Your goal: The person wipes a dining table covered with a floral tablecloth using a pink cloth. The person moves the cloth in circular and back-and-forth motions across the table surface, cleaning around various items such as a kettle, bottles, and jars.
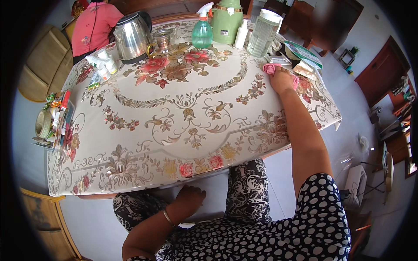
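Note:
My right arm stretches over the table, and my right hand (282, 80) presses a crumpled pink cloth (271, 68) on the tabletop near the right edge. Its fingers are closed around the cloth, which shows on both sides of the hand. Just beyond it lie a light-coloured packet (305, 69) and a flat green-and-white round item (305, 54). Below the table's front edge, above my lap, my left hand (191, 201) is curled closed with no object visible in it. A bracelet (168, 216) circles that wrist. A white floral tablecloth (183, 104) covers the table.
Along the far side stand a steel kettle (132, 39), a glass teapot (163, 42), a green spray bottle (202, 34), a green thermos (226, 24), a white bottle (241, 35) and a ribbed glass jug (263, 35). Small bottles (106, 63) and an organizer (56, 122) sit left. A person (93, 28) is beyond.

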A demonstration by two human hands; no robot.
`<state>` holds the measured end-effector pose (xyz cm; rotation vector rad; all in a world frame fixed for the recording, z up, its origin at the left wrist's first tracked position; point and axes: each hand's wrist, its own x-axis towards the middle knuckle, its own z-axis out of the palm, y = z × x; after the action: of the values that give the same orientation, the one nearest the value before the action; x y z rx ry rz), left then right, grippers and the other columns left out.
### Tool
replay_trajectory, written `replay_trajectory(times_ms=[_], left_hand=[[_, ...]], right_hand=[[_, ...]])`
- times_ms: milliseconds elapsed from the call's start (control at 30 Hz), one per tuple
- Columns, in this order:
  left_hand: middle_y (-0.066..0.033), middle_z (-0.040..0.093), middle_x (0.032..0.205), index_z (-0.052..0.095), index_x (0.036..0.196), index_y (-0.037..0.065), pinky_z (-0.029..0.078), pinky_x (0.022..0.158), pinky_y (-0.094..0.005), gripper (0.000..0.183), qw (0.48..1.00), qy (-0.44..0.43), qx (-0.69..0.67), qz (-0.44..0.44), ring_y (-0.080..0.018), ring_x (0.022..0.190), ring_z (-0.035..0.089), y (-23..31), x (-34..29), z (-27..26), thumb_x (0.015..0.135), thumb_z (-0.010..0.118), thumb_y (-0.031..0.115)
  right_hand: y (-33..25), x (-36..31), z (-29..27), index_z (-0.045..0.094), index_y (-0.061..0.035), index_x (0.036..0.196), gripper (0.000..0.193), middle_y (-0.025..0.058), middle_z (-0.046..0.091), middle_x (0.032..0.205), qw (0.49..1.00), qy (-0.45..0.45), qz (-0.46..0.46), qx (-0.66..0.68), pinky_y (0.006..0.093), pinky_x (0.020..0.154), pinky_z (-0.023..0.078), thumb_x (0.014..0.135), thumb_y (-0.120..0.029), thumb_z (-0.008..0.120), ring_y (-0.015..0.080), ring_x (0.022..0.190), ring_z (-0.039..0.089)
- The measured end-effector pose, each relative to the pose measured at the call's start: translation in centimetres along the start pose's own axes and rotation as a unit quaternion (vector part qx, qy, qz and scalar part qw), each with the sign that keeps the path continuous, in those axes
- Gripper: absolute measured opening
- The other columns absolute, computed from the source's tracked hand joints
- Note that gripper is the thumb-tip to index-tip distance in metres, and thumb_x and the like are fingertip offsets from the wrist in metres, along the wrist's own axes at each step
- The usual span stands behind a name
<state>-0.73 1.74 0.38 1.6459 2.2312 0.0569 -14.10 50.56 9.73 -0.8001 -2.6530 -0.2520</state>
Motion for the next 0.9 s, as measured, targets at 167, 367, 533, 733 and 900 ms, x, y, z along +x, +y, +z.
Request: replay_trajectory(times_ms=[167, 367, 533, 733, 900], left_hand=[[-0.0084, 0.061, 0.085, 0.058, 0.102, 0.008, 0.045, 0.075, -0.0401, 0.038, 1.000, -0.001, 0.000, 0.005, -0.0256, 0.084, 0.060, 0.3, 0.0, 0.2, 0.072, 0.071, 0.028], [-0.0080, 0.061, 0.084, 0.060, 0.093, 0.008, 0.045, 0.075, -0.0400, 0.028, 1.000, 0.020, 0.007, 0.004, -0.0260, 0.082, 0.061, 0.2, 0.3, 0.6, 0.072, 0.069, 0.025], [-0.0081, 0.062, 0.087, 0.061, 0.099, 0.009, 0.046, 0.074, -0.0401, 0.038, 0.998, -0.032, 0.041, -0.026, -0.0257, 0.085, 0.061, -1.1, 1.0, 1.7, 0.070, 0.073, 0.031], [-0.0081, 0.064, 0.092, 0.062, 0.101, 0.012, 0.045, 0.080, -0.0431, 0.037, 0.998, -0.005, 0.039, -0.058, -0.0276, 0.089, 0.062, -1.8, 0.6, 2.7, 0.071, 0.072, 0.032], [-0.0082, 0.064, 0.096, 0.062, 0.104, 0.013, 0.043, 0.083, -0.0480, 0.039, 0.996, -0.030, 0.072, -0.051, -0.0284, 0.091, 0.061, -2.0, 1.3, 2.7, 0.072, 0.072, 0.034]], right_hand=[[-1.2, -0.2, -0.3, 0.053, -0.0047, 0.119, 0.045, 0.0134, 0.057, 0.120, 1.000, 0.003, -0.012, -0.002, 0.0426, 0.095, 0.040, 0.086, -0.036, 0.053, 0.0300, 0.114, 0.051], [-4.6, -0.8, -0.4, 0.055, -0.0056, 0.116, 0.037, 0.0139, 0.059, 0.116, 0.977, 0.042, -0.121, 0.171, 0.0392, 0.098, 0.039, 0.083, -0.023, 0.057, 0.0284, 0.112, 0.053], [-6.6, -1.6, -1.3, 0.051, -0.0128, 0.123, 0.041, 0.0098, 0.053, 0.128, 0.971, 0.018, -0.188, 0.145, 0.0407, 0.099, 0.037, 0.085, -0.028, 0.055, 0.0259, 0.120, 0.049], [-4.2, -1.8, -3.6, 0.046, -0.0086, 0.128, 0.048, 0.0092, 0.052, 0.129, 0.992, -0.081, -0.094, 0.010, 0.0420, 0.101, 0.034, 0.090, -0.037, 0.048, 0.0260, 0.123, 0.045], [1.3, -3.4, -2.7, 0.045, -0.0075, 0.130, 0.057, 0.0105, 0.050, 0.132, 0.997, -0.082, 0.014, 0.006, 0.0430, 0.105, 0.028, 0.091, -0.048, 0.037, 0.0255, 0.126, 0.043]])
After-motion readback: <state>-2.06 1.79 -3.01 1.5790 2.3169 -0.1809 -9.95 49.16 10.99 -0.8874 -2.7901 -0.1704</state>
